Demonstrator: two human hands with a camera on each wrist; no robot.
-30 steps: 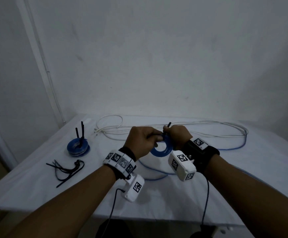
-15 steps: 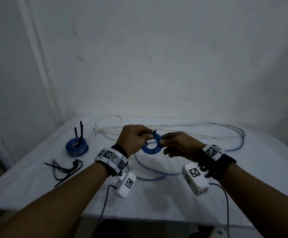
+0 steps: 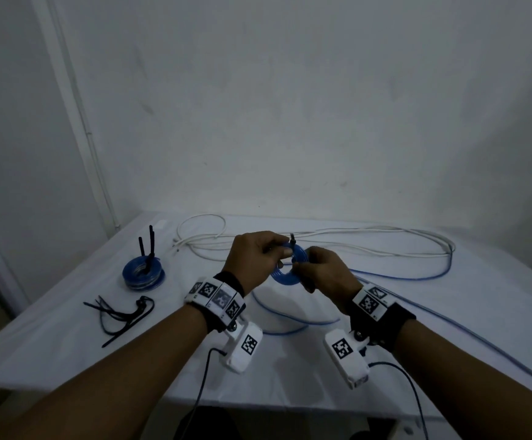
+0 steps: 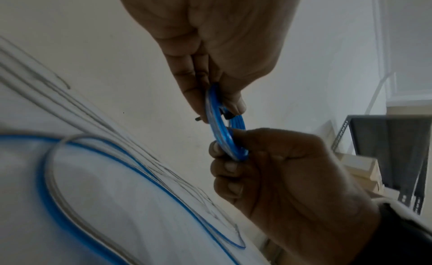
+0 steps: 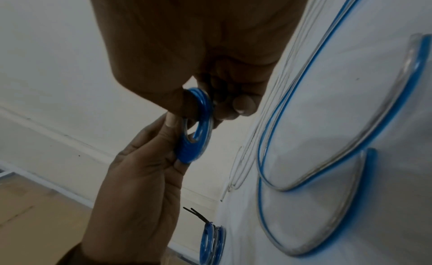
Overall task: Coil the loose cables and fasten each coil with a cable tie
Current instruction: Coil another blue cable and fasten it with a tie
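Observation:
A small blue cable coil (image 3: pixel 285 274) hangs above the table between my hands. My left hand (image 3: pixel 282 254) pinches its top edge, where a black cable tie (image 3: pixel 292 240) sticks up. My right hand (image 3: pixel 302 265) grips the coil's right side. In the left wrist view my left hand (image 4: pixel 219 106) pinches the coil (image 4: pixel 218 132) beside the tie's head (image 4: pixel 228 115), and the right hand (image 4: pixel 224 149) clamps it from below. In the right wrist view the right hand (image 5: pixel 210 106) holds the coil (image 5: pixel 198 136) from above, the left hand (image 5: pixel 177 139) from below.
Tied blue coils (image 3: pixel 144 274) with upright black tie tails sit at the left, also seen as tied coils (image 5: pixel 212 245). Loose black cable ties (image 3: pixel 121 315) lie nearer the front edge. A white cable (image 3: pixel 321 239) and a loose blue cable (image 3: pixel 417 277) sprawl over the white table (image 3: pixel 67 344).
My right hand came off the top of the coil and now grips its right side, wrist swung outward. The left hand kept its hold and moved little.

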